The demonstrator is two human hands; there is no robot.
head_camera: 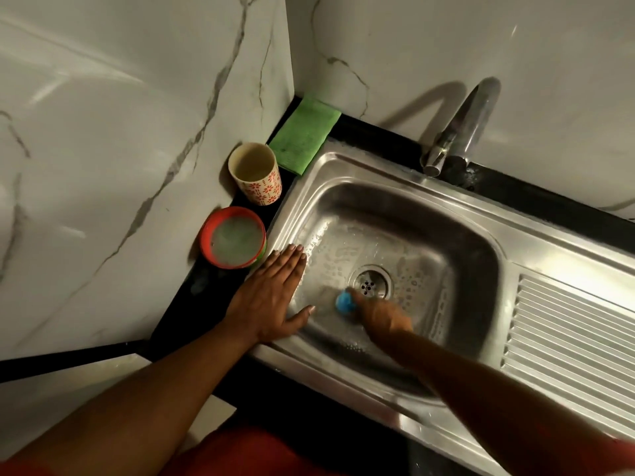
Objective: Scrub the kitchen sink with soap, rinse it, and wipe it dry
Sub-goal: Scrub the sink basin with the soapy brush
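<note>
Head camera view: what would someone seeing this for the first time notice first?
The right hand holding a blue scrubber by the drain of the wet steel sink draws the eye first. The left hand lies flat on the sink's left rim, with a red tub, a floral cup and a green cloth along the wall beyond.

The right hand (381, 316) was blurred, and its fingers hid most of the blue scrubber (344, 302). The right forearm covered a part of the near rim of the sink (302, 364). The drainboard (567, 338) was cut off by the right edge. The tap (460, 125) was also not sharp.
</note>
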